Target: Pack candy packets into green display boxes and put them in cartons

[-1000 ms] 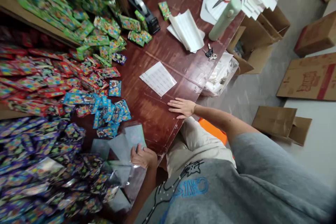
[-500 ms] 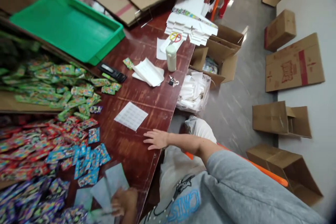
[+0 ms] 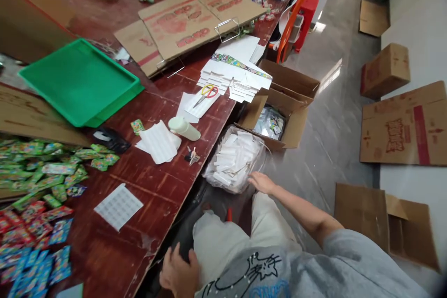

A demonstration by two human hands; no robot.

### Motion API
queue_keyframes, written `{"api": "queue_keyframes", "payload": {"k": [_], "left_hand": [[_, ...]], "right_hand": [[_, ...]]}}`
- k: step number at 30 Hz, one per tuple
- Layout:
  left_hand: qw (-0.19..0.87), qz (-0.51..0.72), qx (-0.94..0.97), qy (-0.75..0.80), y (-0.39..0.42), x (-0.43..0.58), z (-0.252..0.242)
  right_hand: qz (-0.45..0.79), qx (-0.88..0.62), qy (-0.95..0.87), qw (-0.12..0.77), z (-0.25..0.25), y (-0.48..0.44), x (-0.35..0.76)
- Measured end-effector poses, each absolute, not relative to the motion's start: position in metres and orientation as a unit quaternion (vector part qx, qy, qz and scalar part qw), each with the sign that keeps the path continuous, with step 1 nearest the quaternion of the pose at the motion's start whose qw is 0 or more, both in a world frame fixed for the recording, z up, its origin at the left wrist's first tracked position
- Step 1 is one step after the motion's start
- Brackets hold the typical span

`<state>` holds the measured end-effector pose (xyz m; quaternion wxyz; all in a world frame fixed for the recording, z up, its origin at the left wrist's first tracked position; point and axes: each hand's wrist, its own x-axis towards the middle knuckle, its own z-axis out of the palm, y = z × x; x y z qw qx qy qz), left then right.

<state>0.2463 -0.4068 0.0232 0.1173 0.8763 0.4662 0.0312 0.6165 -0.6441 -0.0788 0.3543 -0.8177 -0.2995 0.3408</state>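
Observation:
My left hand (image 3: pixel 179 270) is beside the near table edge, fingers apart and curved, holding nothing that I can see. Over my right knee, my right hand (image 3: pixel 261 182) reaches toward a clear plastic bag (image 3: pixel 209 172) of white folded pieces (image 3: pixel 233 156). Its fingers are stretched out at the bag's near side; whether they touch the plastic I cannot tell. Just behind the bag stands an open carton (image 3: pixel 296 123) with plastic-wrapped packs inside. On the table above my left hand lies a sheet of printed labels (image 3: pixel 118 206).
Green, red and blue packets (image 3: pixel 38 260) lie heaped at left below a green tray (image 3: pixel 80 84). A pale bottle (image 3: pixel 184 128) lies near keys (image 3: pixel 192 155), white sheets (image 3: pixel 157 142) and scissors (image 3: pixel 208 91). An orange chair (image 3: pixel 291 23) and cartons (image 3: pixel 361 214) stand along the floor.
My right hand has left the tabletop and gone down beside the bag. My left hand has come away from the pale blue sheets. The bottle has tipped from upright in view, as the view turned.

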Motion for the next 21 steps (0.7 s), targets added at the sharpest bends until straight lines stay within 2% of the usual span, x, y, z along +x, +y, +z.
{"api": "queue_keyframes", "payload": {"k": [3, 6, 8, 12, 16, 21], "left_hand": [[0.155, 0.064, 0.898, 0.408, -0.422, 0.321, 0.017], [0.246, 0.08, 0.91, 0.324, -0.424, 0.403, 0.017], [0.313, 0.048, 0.917, 0.243, -0.422, 0.457, 0.012], [0.372, -0.014, 0.922, 0.111, -0.425, 0.562, -0.017], [0.393, -0.076, 0.916, -0.007, -0.452, 0.665, -0.064], [0.359, -0.145, 0.918, -0.086, -0.49, 0.792, -0.15]], "right_hand": [[0.351, -0.834, -0.188, 0.381, -0.087, -0.692, 0.677], [0.347, -0.839, -0.063, 0.414, -0.085, -0.724, 0.705], [0.335, -0.832, 0.026, 0.441, -0.084, -0.737, 0.714], [0.293, -0.791, 0.175, 0.507, -0.095, -0.737, 0.746], [0.266, -0.735, 0.242, 0.575, -0.139, -0.705, 0.83], [0.289, -0.681, 0.27, 0.616, -0.235, -0.636, 0.967]]}}
